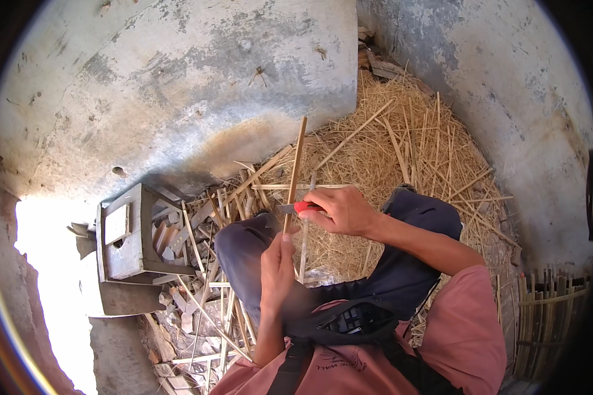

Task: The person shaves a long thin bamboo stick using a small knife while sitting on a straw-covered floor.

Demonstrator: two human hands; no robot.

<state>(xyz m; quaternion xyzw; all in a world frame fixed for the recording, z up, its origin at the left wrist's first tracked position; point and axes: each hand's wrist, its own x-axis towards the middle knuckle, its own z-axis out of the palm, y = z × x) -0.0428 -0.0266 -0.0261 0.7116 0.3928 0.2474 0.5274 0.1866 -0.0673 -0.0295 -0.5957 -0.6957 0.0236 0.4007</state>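
Knife blade set across a hand-held wooden strip

Through the head view, the only one I have, I judge the step in hand to be shaving or trimming a slender wooden strip (pixel 298 158). It stands nearly upright in front of the seated person, its top leaning slightly right. The left hand (pixel 278 260) is closed around the strip's lower part. The right hand (pixel 342 209) is wrapped round the red handle of a knife (pixel 306 207), whose grey blade lies across the strip just above the left hand. I can't tell from here whether the edge is biting into the wood.

To my mind, the next move calls for a firm left grip, a shallow blade angle and a stroke directed away from the left fingers, which sit close below the edge. Pale shavings (pixel 362 158) lie heaped beyond the knees.

As for writing, I find dark lettering on the front of the pink shirt (pixel 464 329), partly legible and upside down to nobody but the wearer's onlookers. I can make out no label on the knife or strip.
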